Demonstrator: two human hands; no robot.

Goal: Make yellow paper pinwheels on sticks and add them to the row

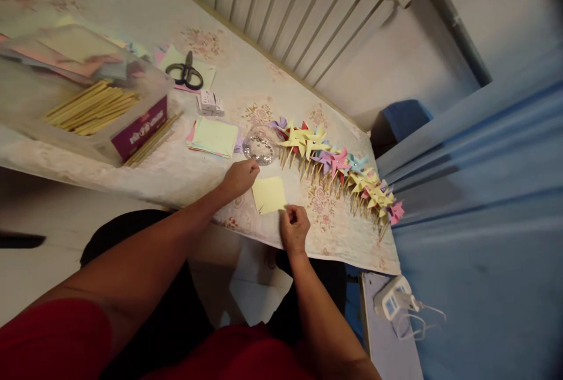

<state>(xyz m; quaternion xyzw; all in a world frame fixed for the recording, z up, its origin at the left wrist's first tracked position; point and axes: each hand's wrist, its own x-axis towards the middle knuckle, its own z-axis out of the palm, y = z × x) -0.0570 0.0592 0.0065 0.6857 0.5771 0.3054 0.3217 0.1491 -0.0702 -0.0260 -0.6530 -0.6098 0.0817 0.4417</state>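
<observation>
A square of pale yellow paper (269,195) lies on the cloth-covered table in front of me, with short slits or marks near its lower corner. The fingers of my right hand (294,227) pinch its right corner. To the upper left of the sheet, my left hand (241,178) is closed with fingertips together; whatever is in them is too small to make out. Just beyond that hand sits a clear round dish (259,145) of small shiny pieces. A stack of coloured paper squares (213,137) rests left of the dish.
Paper pinwheels on sticks (338,163) lie in a row at the right. Black-handled scissors (187,72) rest on paper behind small white boxes (210,103). A plastic bin (145,92) at left holds sticks (92,107) and paper. A power strip (391,299) sits lower right.
</observation>
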